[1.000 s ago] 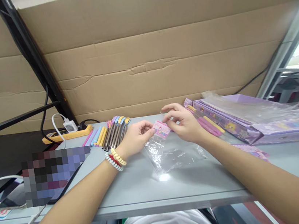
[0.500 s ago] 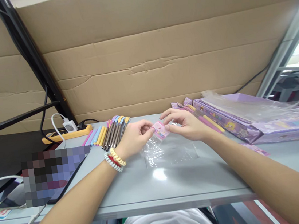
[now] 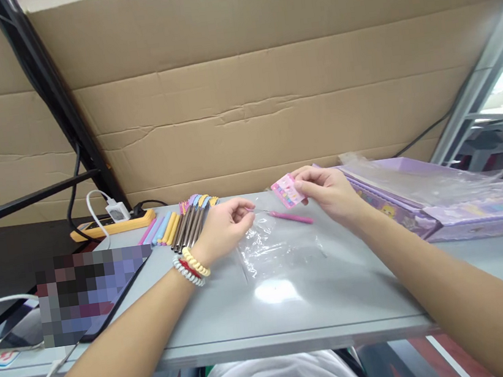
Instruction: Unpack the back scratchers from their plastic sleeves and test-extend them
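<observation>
I see the right hand pinching a pink printed card between thumb and fingers, raised above the table; left hand has thumb and fingertips drawn narrow, can't tell from my feed whether they grip anything; clear plastic bag lies flat just beside them, glossy and creased; pink-handled slim tool sits between the hands, thin end toward the left fingertips, can't tell if it's in the bag or on it.

Container on the right: purple printed box, open-topped, clear plastic sleeves heaped in it and spilling over the near rim; right forearm crosses in front of its left corner; far left of the bag, dark metallic rods with coloured tops lie in a row, next to pink, blue and yellow sticks; yellow power strip behind those, white charger plugged in.
</observation>
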`<state>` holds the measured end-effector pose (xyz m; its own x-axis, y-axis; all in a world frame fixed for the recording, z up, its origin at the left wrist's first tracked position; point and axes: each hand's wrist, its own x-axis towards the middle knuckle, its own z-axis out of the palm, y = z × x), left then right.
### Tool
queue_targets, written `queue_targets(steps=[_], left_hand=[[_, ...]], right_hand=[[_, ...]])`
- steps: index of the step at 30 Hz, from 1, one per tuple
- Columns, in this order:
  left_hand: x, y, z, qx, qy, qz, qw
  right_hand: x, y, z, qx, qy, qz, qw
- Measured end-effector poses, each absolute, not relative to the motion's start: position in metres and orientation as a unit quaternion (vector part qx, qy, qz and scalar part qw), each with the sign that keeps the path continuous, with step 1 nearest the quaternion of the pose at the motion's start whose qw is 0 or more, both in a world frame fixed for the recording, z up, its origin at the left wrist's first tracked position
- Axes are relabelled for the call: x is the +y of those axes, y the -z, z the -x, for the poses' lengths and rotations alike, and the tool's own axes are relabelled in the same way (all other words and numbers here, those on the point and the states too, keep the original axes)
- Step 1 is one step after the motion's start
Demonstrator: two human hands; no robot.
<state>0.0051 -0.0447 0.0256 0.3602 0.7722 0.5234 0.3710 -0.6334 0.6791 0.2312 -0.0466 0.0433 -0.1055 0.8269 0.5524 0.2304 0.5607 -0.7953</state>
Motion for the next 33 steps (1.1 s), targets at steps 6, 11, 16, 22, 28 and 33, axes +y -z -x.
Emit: queue_targets(steps=[6, 11, 16, 22, 28, 33], left_hand=[[-0.045, -0.028, -0.004, 0.39, -0.422, -0.788, 0.223], [-0.044, -0.03, 0.001, 0.39, -0.445, -0.773, 0.228], [-0.043, -0.031, 0.002, 0.378, -0.46, -0.758, 0.267], [-0.044, -0.031, 0.0, 0.368, -0.452, -0.779, 0.232], [-0.043, -0.03, 0.003, 0.378, -0.452, -0.773, 0.235], [-0.046, -0.031, 0.003, 0.356, -0.467, -0.768, 0.255]], right_hand=[[-0.057, -0.062, -0.259, -0.716, -0.237, 0.467, 0.461], [-0.081, -0.093, -0.309, -0.8, -0.159, 0.556, 0.163], [-0.099, -0.086, -0.357, -0.781, -0.124, 0.612, 0.013], [-0.105, -0.05, -0.38, -0.78, -0.085, 0.62, -0.021], [-0.112, -0.032, -0.361, -0.709, 0.039, 0.704, -0.031], [-0.12, -0.029, -0.346, -0.704, 0.104, 0.703, -0.02]])
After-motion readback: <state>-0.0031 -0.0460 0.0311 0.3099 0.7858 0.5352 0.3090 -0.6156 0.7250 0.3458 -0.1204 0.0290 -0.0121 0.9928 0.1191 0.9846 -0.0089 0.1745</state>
